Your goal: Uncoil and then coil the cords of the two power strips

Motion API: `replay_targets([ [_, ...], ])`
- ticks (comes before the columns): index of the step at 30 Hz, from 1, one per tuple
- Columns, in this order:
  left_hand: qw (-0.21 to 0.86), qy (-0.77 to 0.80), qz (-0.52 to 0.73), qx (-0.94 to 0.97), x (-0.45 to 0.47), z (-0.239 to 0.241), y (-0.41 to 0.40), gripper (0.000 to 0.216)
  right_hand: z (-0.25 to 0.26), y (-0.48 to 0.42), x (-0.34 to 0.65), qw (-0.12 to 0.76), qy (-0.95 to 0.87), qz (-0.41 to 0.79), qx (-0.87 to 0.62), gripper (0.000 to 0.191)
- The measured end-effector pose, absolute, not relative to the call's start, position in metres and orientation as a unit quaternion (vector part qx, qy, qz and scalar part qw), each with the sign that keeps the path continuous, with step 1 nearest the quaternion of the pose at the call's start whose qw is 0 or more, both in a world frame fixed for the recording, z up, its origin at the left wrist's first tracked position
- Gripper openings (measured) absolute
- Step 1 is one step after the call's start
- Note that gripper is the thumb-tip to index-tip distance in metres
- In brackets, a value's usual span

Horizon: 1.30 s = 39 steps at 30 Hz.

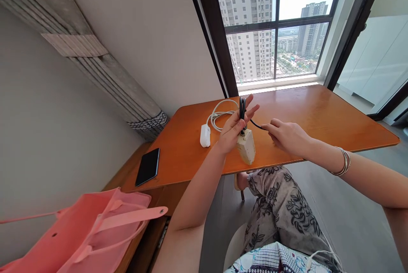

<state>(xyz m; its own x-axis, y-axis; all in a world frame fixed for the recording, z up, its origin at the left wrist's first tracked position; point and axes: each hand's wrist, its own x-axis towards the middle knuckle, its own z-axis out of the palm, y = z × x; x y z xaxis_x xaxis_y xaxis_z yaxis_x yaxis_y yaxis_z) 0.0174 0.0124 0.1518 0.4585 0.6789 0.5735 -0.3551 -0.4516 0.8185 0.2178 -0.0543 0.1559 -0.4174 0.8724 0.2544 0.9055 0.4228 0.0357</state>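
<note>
My left hand (234,130) is closed around a looped black cable (242,109), its upper fingers stretched out past the coil. From that coil hangs a worn cream-coloured adapter block (246,147), just over the near edge of the wooden table (293,111). My right hand (287,135) pinches a stretch of the same black cable, which runs across from the left hand. Left of my hands, a white charger (205,135) lies on the tabletop with its white cable (219,113) loosely coiled behind it.
A dark tablet or phone (147,166) lies at the table's left end. Nearer to me on the left is a pink bag (105,230) with a strap sticking out. A window (277,26) rises behind the table. My crossed legs (280,209) are below the near edge.
</note>
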Motion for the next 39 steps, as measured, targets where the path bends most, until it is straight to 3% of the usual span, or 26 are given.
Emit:
replay_targets([
  [9,0.501,0.163,0.465,0.711,0.022,0.146,0.009,0.041,0.195,-0.069,0.206,0.147,-0.897,-0.144,-0.390,0.030],
  [14,0.608,0.145,0.398,0.671,0.028,0.147,0.006,0.050,0.215,-0.056,0.215,0.218,-0.884,-0.144,-0.388,0.023],
  [22,0.738,0.117,0.347,0.567,0.033,0.152,0.004,0.034,0.217,-0.019,0.226,0.256,-0.882,-0.106,-0.381,0.037],
  [27,0.796,0.150,0.341,0.478,0.026,0.153,0.005,0.033,0.209,-0.015,0.229,0.266,-0.905,0.047,-0.329,0.033],
  [34,0.804,0.148,0.322,0.477,0.023,0.148,0.003,0.030,0.195,-0.009,0.236,0.280,-0.807,0.405,-0.326,0.030],
  [39,0.798,0.185,0.344,0.458,0.029,0.151,0.001,0.023,0.193,-0.004,0.235,0.313,-0.736,0.518,-0.303,0.035],
])
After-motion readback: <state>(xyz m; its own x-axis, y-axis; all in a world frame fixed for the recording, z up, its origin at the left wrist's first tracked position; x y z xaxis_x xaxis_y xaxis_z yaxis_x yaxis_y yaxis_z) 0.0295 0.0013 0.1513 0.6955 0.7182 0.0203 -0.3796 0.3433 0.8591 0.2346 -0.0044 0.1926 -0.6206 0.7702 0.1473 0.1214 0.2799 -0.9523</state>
